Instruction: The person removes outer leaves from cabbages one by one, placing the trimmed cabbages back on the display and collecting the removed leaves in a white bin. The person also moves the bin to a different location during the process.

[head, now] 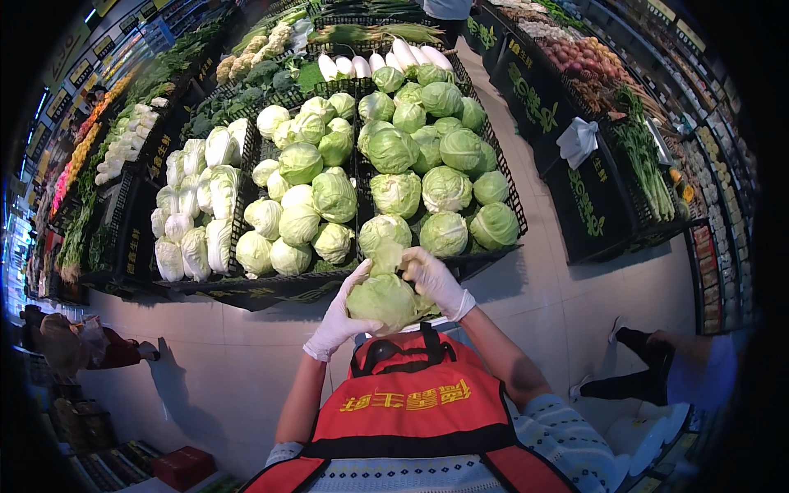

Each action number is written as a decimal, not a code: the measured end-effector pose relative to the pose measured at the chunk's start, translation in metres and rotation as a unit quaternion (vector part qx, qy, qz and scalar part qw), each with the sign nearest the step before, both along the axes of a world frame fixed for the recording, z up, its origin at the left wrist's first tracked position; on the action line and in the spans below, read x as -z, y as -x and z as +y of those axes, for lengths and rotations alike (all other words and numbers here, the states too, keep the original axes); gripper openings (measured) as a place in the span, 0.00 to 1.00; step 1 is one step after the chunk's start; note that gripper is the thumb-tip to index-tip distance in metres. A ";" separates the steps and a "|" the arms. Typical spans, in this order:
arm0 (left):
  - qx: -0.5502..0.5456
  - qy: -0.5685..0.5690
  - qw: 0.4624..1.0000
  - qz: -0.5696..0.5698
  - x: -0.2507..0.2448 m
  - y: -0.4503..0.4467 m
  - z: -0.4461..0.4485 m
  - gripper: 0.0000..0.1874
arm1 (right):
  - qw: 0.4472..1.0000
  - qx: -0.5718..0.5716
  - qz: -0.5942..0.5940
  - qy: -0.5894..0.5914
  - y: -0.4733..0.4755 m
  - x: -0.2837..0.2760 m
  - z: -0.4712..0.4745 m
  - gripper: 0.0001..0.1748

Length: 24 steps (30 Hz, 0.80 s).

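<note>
A green cabbage rests in my left hand, which wears a white glove and cups it from the left, close in front of my red apron. My right hand, gloved too, pinches a loose pale green leaf at the top of that cabbage. The leaf stands up between both hands. Just beyond them, round cabbages lie heaped in black plastic crates. The underside of the held cabbage is hidden.
Napa cabbages fill the left crate; white radishes and broccoli lie farther back. Another black-sided stand is at the right, with a white plastic bag on its edge. One person is at the right, another at the left.
</note>
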<state>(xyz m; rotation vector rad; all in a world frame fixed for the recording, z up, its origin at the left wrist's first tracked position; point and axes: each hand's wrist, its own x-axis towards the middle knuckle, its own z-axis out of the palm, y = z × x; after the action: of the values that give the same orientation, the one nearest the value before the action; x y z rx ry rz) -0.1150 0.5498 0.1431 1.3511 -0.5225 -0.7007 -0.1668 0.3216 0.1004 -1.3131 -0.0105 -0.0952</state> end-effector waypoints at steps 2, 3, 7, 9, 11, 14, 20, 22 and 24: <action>0.005 0.028 0.996 0.085 0.001 0.001 0.002 0.59 | 0.990 -0.019 -0.009 0.137 0.005 -0.011 0.007 0.36; 0.009 0.043 0.992 0.120 0.001 0.001 0.003 0.58 | 0.984 -0.024 0.002 0.174 0.008 -0.017 0.009 0.37; 0.027 0.006 0.996 0.090 0.000 0.000 0.009 0.56 | 0.965 -0.063 0.039 0.252 0.007 -0.036 0.002 0.34; 0.041 0.003 0.996 0.083 0.000 -0.001 0.013 0.56 | 0.967 -0.082 0.057 0.234 0.006 -0.042 -0.002 0.31; 0.045 -0.007 0.995 0.084 0.002 -0.002 0.015 0.55 | 0.946 -0.079 -0.004 0.314 0.006 -0.045 -0.006 0.27; 0.057 -0.002 0.996 0.062 0.004 -0.002 0.019 0.55 | 0.937 -0.050 -0.025 0.344 0.007 -0.044 -0.008 0.23; 0.092 0.014 0.990 0.101 -0.003 -0.003 0.019 0.55 | 0.912 -0.085 -0.092 0.391 0.005 -0.025 -0.012 0.24; 0.087 0.016 0.994 0.061 -0.008 -0.006 0.016 0.56 | 0.979 -0.142 0.029 0.143 0.006 -0.018 -0.013 0.25; 0.104 0.001 0.991 0.089 -0.015 -0.007 0.015 0.55 | 0.978 -0.184 0.097 0.008 0.007 -0.011 -0.013 0.31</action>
<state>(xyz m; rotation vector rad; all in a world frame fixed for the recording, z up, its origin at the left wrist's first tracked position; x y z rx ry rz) -0.1077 0.5652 0.1581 1.2282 -0.5246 -0.9824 -0.1735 0.3082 0.1119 -1.3124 -0.0876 0.3501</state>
